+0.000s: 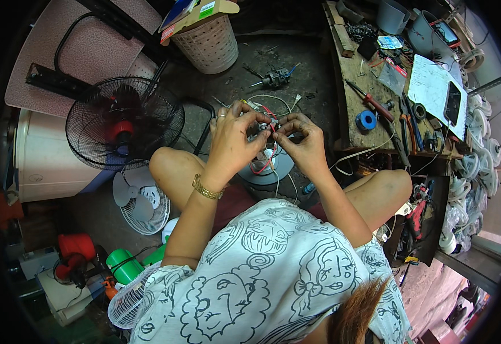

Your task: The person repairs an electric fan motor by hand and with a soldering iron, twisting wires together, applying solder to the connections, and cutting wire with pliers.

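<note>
In front of me both hands meet over a round grey base (285,167) between my knees. My left hand (232,131), with a ring and a gold watch on that arm, is closed, thumb and fingertips pinching thin wires. My right hand (303,139) pinches a dark wire end between thumb and forefinger, close beside the left fingertips. A red wire (254,167) loops down below the hands onto the base, with pale wires running alongside. Fingers partly hide the small parts between them. Behind the hands lies a pale cord with a plug (297,97).
A fan with a black guard (90,123) stands left, near a white fan (141,200). A motor with a shaft (276,78) lies on the floor ahead, near a wicker basket (210,49). The right-hand workbench (356,135) holds a soldering iron (379,109), pliers (414,123) and blue spool (365,120).
</note>
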A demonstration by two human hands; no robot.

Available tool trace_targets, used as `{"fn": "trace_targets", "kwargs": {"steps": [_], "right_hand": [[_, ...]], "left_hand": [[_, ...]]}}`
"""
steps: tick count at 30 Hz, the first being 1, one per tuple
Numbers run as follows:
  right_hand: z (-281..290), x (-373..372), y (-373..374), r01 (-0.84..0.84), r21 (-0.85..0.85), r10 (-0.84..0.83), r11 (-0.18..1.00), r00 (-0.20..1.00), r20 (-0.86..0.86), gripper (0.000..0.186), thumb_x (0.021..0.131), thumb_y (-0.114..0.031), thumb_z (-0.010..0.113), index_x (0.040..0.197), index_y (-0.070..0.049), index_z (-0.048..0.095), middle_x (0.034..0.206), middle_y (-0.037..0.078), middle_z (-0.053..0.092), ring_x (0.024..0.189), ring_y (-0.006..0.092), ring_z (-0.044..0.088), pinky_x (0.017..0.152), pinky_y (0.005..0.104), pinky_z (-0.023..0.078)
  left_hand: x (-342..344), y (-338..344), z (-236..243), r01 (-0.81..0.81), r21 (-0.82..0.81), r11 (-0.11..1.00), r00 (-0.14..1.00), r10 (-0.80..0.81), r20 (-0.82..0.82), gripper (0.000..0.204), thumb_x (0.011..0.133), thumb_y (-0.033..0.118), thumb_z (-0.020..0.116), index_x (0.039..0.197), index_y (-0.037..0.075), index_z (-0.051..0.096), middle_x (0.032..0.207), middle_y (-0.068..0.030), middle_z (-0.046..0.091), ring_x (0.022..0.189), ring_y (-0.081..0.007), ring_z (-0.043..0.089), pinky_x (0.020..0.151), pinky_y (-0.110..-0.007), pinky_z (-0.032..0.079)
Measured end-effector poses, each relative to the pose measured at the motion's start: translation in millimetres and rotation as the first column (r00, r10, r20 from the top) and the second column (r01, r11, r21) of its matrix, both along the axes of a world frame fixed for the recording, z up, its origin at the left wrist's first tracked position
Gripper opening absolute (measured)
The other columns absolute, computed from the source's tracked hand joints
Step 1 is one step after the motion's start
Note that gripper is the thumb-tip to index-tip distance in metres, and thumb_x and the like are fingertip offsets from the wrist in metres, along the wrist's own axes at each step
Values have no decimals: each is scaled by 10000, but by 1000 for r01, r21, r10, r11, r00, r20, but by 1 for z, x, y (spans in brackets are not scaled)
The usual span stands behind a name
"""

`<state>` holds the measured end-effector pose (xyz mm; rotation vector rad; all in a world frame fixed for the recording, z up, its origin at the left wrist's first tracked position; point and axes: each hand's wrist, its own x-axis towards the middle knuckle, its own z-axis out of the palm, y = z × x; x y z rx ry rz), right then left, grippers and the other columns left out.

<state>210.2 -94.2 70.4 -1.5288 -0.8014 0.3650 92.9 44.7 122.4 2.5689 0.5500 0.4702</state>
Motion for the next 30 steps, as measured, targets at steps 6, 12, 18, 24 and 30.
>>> {"fn": "trace_targets", "kwargs": {"steps": [6, 12, 18, 24, 30], "right_hand": [[-1, -1, 2, 4, -23, -4, 1000, 1000, -26, 96, 776, -21, 787, 801, 35, 713, 945, 118, 692, 812, 198, 707, 698, 309, 558], [-5, -2, 2, 39, -83, -36, 996, 998, 44, 131, 794, -97, 791, 827, 0, 710, 952, 110, 685, 845, 276, 686, 721, 362, 543], [20, -9, 3, 137, -174, -68, 975, 933, 353, 139, 813, -129, 763, 861, -12, 706, 939, 101, 667, 815, 292, 675, 711, 391, 533], [13, -2, 7, -14, -100, 28, 995, 990, 137, 114, 803, -92, 757, 838, 5, 708, 921, 112, 670, 745, 266, 679, 676, 368, 537], [14, -3, 7, -31, -91, 45, 995, 987, 154, 116, 791, -63, 762, 845, 25, 709, 931, 127, 680, 752, 275, 690, 688, 364, 546]], "left_hand": [[2, 6, -2, -22, -55, 998, 1000, 22, -8, 169, 797, 257, 798, 926, 149, 783, 1085, -33, 631, 1096, -304, 565, 952, -501, 417], [5, 14, 0, -5, -79, 997, 1000, 2, -31, 149, 792, 233, 801, 898, 129, 798, 1036, -50, 652, 1057, -318, 587, 924, -472, 449], [8, 26, 3, 95, -150, 984, 995, -96, -2, 147, 806, 167, 776, 894, 49, 776, 902, -80, 646, 914, -267, 586, 881, -391, 444], [15, 34, 6, 149, -172, 974, 988, -151, -2, 145, 789, 153, 770, 854, 24, 759, 826, -86, 635, 819, -239, 597, 791, -370, 448], [20, 44, 6, 241, -172, 955, 971, -239, 30, 152, 765, 133, 763, 850, 8, 743, 789, -89, 644, 717, -215, 591, 665, -345, 451]]}}
